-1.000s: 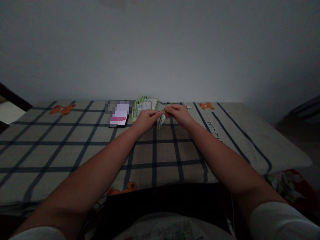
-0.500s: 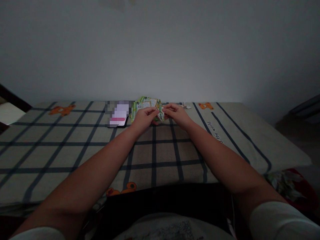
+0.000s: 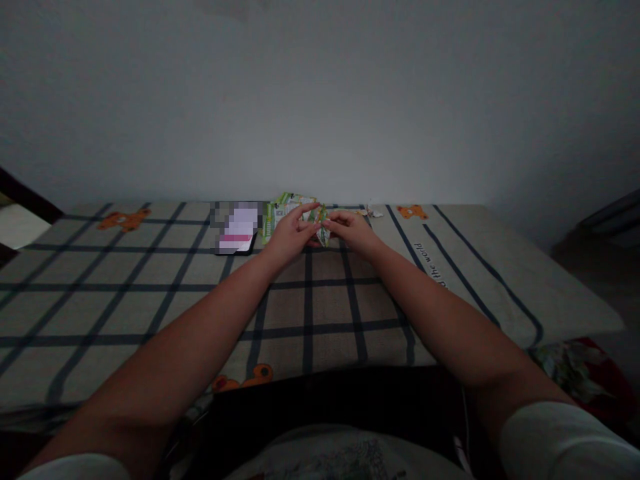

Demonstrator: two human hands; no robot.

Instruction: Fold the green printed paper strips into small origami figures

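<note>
Between my two hands is a small green-and-white plastic packet, held above the table near the wall. My left hand grips its left side with the thumb and fingers. The fingertips of my right hand pinch its right side. Just behind my left hand lie several more green-and-white packets, partly covered by that hand. What is inside the held packet does not show.
To the left lies a phone with a lit, blurred screen. Small white scraps lie right of my hands. The checked tablecloth reaches the wall. A red container holding crumpled wrappers stands low at the right.
The fingers of my left hand have lifted and spread around the packet. The packet has turned slightly between my hands; my arms stay almost still.
</note>
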